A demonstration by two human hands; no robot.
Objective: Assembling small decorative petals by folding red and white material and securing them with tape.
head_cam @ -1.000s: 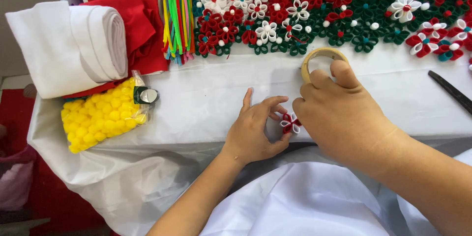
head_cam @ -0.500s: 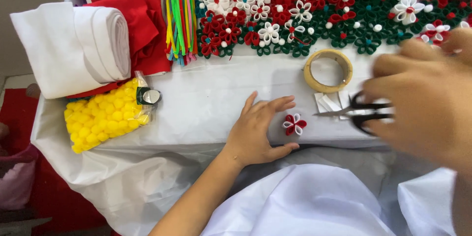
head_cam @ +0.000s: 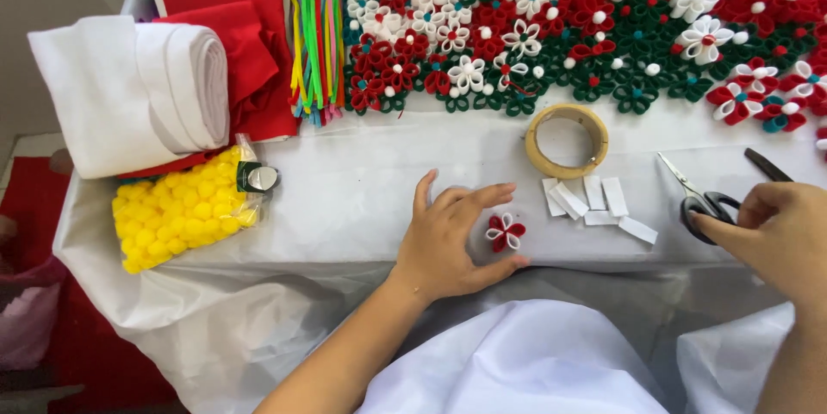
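Flower [head_cam: 505, 232], small, red and white, was lying on white cloth [head_cam: 345, 199], framed by left hand [head_cam: 448, 237]: palm flat, fingers spread, nothing clasped. Tape ring [head_cam: 567, 140], held a second earlier, was set down behind cut strips [head_cam: 594, 200]. Scissors [head_cam: 702, 199] were moved rightward, handles grasped by right hand [head_cam: 780, 237]. Cutting was judged finished.

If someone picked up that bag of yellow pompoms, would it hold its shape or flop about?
The bag would probably sag: its clear film looks thin and crinkled, bulging round the pompoms. It is likely light for its bulk, since the filling looks fluffy. It seems unlikely to roll, as it lies slumped on the white cloth.
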